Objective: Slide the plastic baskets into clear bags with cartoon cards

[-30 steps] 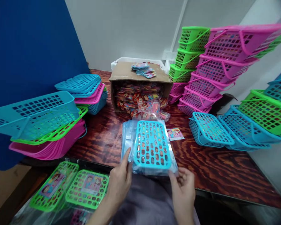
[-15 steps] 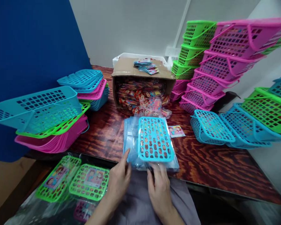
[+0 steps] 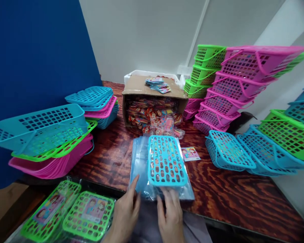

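Observation:
A blue lidded basket (image 3: pixel 168 160) lies on a stack of clear plastic bags (image 3: pixel 139 163) near the table's front edge. Below the bags' left corner is my left hand (image 3: pixel 126 209), its thumb and fingers apart and nothing visible between them. My right hand (image 3: pixel 170 212) is at the near edge of the basket, fingertips over the clear film; the fingers are partly blurred, so their grip is unclear. To the right of the basket lies a printed card (image 3: pixel 190 154).
Behind stands an open carton (image 3: pixel 154 87) of small packets, cards on top. Nested baskets (image 3: pixel 50 131) are at left; filled pink baskets (image 3: pixel 253 64) and blue ones (image 3: pixel 230 152) at right. Bagged green baskets (image 3: pixel 88 216) lie at lower left.
The view has tilted up, so the table and its contents sit lower in the picture. Both hands remain near the front of the bag stack, with the basket still on it.

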